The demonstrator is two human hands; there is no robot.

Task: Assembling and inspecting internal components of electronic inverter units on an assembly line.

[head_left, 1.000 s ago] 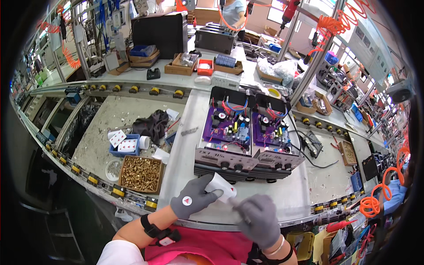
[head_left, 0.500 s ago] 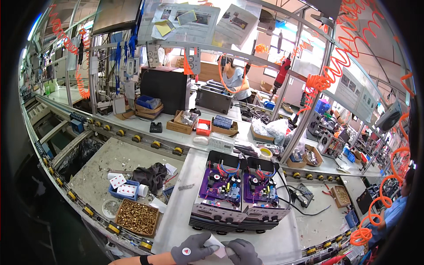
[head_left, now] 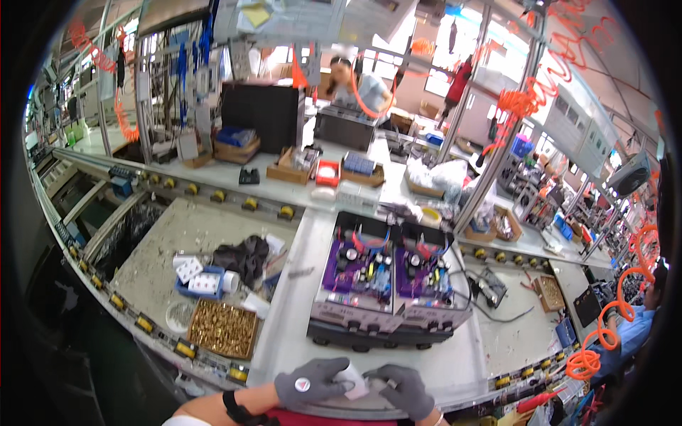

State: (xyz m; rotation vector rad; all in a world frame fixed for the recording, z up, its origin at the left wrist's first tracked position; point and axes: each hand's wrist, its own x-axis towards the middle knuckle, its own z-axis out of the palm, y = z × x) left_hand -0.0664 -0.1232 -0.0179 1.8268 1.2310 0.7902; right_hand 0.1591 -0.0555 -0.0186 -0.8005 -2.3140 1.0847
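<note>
My left hand (head_left: 316, 381), in a grey glove with a small round sticker showing a red triangle, grips a small white sheet (head_left: 354, 384) between thumb and fingers. Just right of the sheet, my right hand (head_left: 405, 389), gloved in grey too, has its fingertips drawn together; whatever is in them cannot be made out. Beyond both hands, two open-topped electronic units (head_left: 359, 316) stand side by side on the pale work surface (head_left: 284, 337). Purple circuit boards (head_left: 346, 264) and coloured wires show inside them.
At the left, a box of brass-coloured fittings (head_left: 224, 329) stands near a blue bin (head_left: 201, 285) holding white sheets with red marks, and a dark cloth (head_left: 244, 257). A black cable (head_left: 497, 317) lies at the right. Orange coiled hoses (head_left: 522, 103) hang overhead. Another person (head_left: 362, 89) works across the bench.
My right hand has moved away from the sheet's edge to the right, leaving a gap. My left hand still grips the sheet, slightly higher in view. The head view has shifted and tilted.
</note>
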